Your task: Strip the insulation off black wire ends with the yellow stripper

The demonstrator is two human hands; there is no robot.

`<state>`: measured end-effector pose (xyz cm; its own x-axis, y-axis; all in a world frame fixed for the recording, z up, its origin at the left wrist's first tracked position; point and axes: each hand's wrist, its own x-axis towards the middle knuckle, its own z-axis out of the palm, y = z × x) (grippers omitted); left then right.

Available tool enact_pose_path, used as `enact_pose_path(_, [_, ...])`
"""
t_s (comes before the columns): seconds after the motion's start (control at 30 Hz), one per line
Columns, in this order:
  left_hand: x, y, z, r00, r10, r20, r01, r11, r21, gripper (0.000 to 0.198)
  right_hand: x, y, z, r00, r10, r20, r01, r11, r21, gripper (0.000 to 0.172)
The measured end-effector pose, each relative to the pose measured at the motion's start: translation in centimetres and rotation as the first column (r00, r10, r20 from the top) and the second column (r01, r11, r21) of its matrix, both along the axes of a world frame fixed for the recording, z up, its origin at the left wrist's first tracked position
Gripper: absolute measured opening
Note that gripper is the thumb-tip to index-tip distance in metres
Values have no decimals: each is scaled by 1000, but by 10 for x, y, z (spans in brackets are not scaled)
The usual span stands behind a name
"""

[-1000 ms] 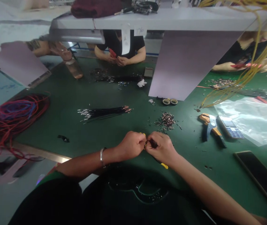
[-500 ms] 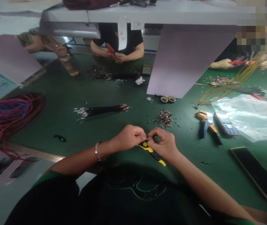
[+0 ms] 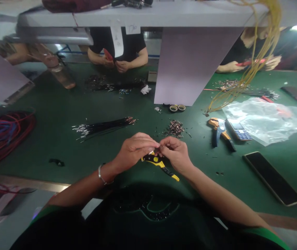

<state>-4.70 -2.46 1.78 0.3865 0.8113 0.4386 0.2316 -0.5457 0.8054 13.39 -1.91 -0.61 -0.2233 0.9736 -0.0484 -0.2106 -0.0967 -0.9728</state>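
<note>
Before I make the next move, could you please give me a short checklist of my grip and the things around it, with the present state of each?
1. Left-hand grip and right-hand grip close together: ok.
2. Something pinched between them: cannot tell, the fingers hide it.
3. Yellow-and-black tool close by: ok, though partly covered by your hands.
4. Black wire bundle apart from both: ok, beyond the left-hand grip.
5. Table free of scraps: not ok, a pile of small pieces lies just beyond the right-hand grip.
6. Dark-screened phone away from the right-hand grip: ok.
</note>
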Motion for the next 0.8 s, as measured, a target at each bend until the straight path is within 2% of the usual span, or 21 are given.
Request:
enact_pose_path(0.13, [7, 5, -1, 996, -3, 92, 12, 995, -101, 19, -3, 0, -6, 998, 0, -59, 0, 1000, -11, 7])
enact_pose_path(0.27, [12, 9, -9, 970, -5, 243, 61, 973, -222, 21, -5, 3, -9, 978, 28, -206, -38, 998, -44, 9])
enact_pose_path(0.37, [14, 10, -15, 961, 9, 277, 74, 955, -287, 21, -6, 5, -7, 949, 1, -315, -39, 993, -114, 8])
enact_pose_path(0.47, [16, 11, -14, 953, 52, 298, 65, 927, -369, 15, -8, 6, -6, 935, -17, -354, -44, 986, -163, 9])
enact_pose_path(0.57, [22, 11, -7, 909, 128, 397, 91, 869, -487, 8, -10, 5, -6, 944, -8, -331, -42, 989, -144, 14])
enact_pose_path(0.7, [31, 13, 4, 841, 186, 508, 208, 756, -621, 11, -11, 3, -6, 972, 5, -237, -19, 998, -60, 23])
enact_pose_path(0.8, [35, 16, 7, 827, 220, 516, 221, 718, -660, 11, -10, 2, -9, 993, -8, -117, 8, 1000, 0, 22])
